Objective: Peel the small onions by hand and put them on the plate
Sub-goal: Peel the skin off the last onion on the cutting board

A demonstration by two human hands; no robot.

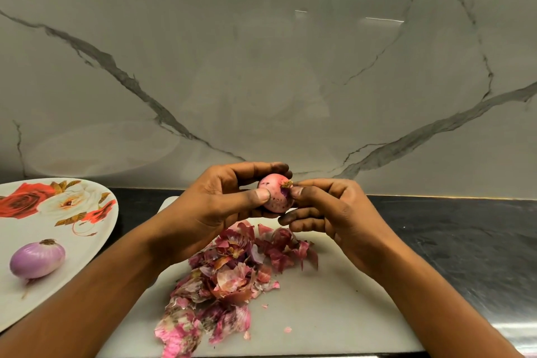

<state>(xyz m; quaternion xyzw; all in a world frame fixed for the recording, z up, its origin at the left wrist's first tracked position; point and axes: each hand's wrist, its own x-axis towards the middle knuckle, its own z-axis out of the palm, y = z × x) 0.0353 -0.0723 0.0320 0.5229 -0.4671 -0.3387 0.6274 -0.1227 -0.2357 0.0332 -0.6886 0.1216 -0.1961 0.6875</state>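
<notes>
Right hand (pixel 334 212) thumb and forefinger pinch the dry tip of a pink onion (pixel 274 196), which the left hand (pixel 220 200) grips above a white board (pixel 334 314) strewn with peels (pixel 229 276); 1 peeled onion (pixel 37 259) lies on the floral plate (pixel 87 241)

I see one pink, dark-speckled onion (pixel 274 196) held aloft, root tuft pointing right, and a peeled pale-purple onion (pixel 37 259) lying sideways on the rose-patterned plate (pixel 29 227).
</notes>
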